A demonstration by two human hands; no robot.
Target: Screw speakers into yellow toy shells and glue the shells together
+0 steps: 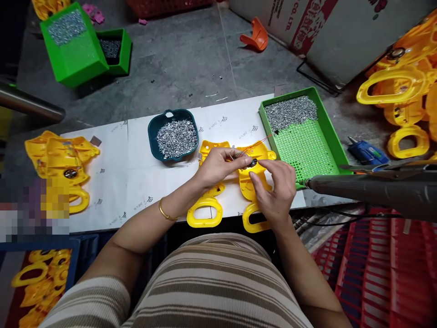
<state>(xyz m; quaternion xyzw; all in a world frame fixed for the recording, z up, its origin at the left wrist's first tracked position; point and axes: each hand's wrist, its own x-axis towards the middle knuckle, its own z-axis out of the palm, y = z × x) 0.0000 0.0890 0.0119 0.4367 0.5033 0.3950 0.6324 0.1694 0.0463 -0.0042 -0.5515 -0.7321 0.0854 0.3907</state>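
Two yellow plastic shells lie side by side on a white board (136,182), the left shell (207,200) and the right shell (254,182). My left hand (218,166) pinches a small dark round part (253,162) with thin red wires over the right shell. My right hand (275,187) rests on the right shell, fingers curled, its fingertips close to the same part. A gold bangle circles my left wrist.
A dark teal bowl of screws (173,134) stands behind the shells. A green tray (303,136) with screws sits at right, a hanging power screwdriver (375,191) in front of it. Yellow shells pile up at left (58,159) and right (406,91). Green bins (75,45) stand on the floor.
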